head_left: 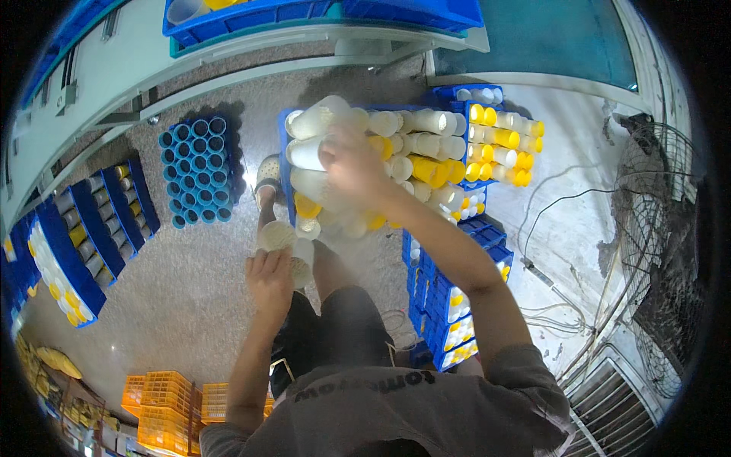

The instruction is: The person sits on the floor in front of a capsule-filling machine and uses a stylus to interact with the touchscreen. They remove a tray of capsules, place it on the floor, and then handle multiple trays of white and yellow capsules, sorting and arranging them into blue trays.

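Note:
My left hand (270, 278) is closed on white cylindrical containers, held in front of my legs. One white container (278, 236) shows its round, textured end above my fingers, and another (300, 273) sits beside them. My right hand (350, 164), smeared by motion, is at a white cylinder (308, 154) on top of the pile; its fingers are too blurred to read. Around it, white and translucent cylinders (430, 120) lie on their sides with yellow ones (429, 172) among them. Under the pile shows a blue crate (285, 160), mostly hidden.
Blue tubes (196, 171) stand grouped on the floor at left. Blue crates of white and yellow cylinders (91, 236) stand at far left, and stacked blue crates (434, 305) at right. Orange crates (164, 411) are behind me. A cable (560, 282) lies on the right floor.

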Action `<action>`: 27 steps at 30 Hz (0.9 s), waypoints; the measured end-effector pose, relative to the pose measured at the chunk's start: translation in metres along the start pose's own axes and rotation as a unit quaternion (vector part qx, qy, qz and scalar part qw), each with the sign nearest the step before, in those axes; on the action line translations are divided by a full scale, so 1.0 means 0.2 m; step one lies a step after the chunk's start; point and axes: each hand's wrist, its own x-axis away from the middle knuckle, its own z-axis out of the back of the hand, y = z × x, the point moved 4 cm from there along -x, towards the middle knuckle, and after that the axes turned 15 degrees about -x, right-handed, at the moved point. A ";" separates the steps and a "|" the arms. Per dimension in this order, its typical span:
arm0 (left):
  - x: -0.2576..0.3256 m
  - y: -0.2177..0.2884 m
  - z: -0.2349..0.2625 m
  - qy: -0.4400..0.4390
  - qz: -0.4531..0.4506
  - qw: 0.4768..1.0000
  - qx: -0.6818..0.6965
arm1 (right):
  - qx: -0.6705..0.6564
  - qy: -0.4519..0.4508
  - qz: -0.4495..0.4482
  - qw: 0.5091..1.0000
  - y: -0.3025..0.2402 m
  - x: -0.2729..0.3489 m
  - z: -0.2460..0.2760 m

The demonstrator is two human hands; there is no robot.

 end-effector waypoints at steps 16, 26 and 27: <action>0.05 -0.01 -0.85 -0.187 -0.190 0.963 -0.027 | 0.123 -0.171 -0.005 0.977 0.04 -0.17 -0.62; -0.41 -0.06 -0.12 -0.001 -0.047 0.986 0.157 | -0.159 0.036 -0.148 0.976 0.16 -0.58 0.11; -0.46 -0.20 0.09 0.087 -0.007 0.980 0.179 | -0.171 0.013 -0.136 0.976 0.10 -0.61 0.03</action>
